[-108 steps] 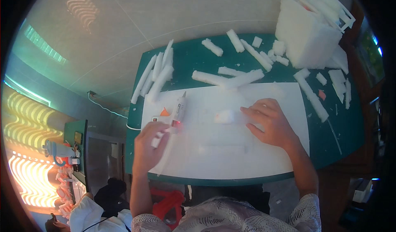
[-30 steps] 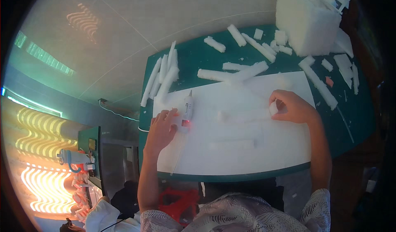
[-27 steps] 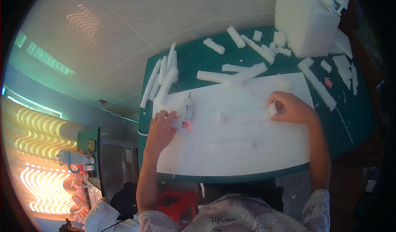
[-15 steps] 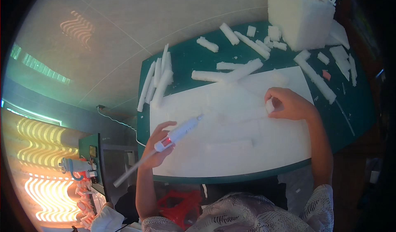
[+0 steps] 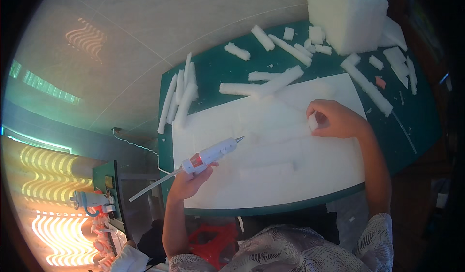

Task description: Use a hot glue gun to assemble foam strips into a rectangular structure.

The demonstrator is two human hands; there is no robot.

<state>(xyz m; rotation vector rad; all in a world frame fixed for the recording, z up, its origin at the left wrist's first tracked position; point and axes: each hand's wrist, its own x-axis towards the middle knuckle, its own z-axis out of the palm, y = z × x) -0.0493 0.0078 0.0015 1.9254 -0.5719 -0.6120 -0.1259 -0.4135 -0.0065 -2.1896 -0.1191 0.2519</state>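
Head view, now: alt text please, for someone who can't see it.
A person's left hand holds a white glue gun with a stick jutting from its back, while the right hand pinches a small white piece. Both are above a white sheet on a green table, with white foam-like strips lying beyond.

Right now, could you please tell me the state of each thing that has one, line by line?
Left hand: closed on the glue gun.
Glue gun: held, nozzle pointing forward and right.
Glue stick: sticking out of the gun's back end.
Right hand: pinching the small foam piece.
Small foam piece: held.
White sheet: lying on the green table.
Left foam strips: lying bunched.
Large white block: standing.
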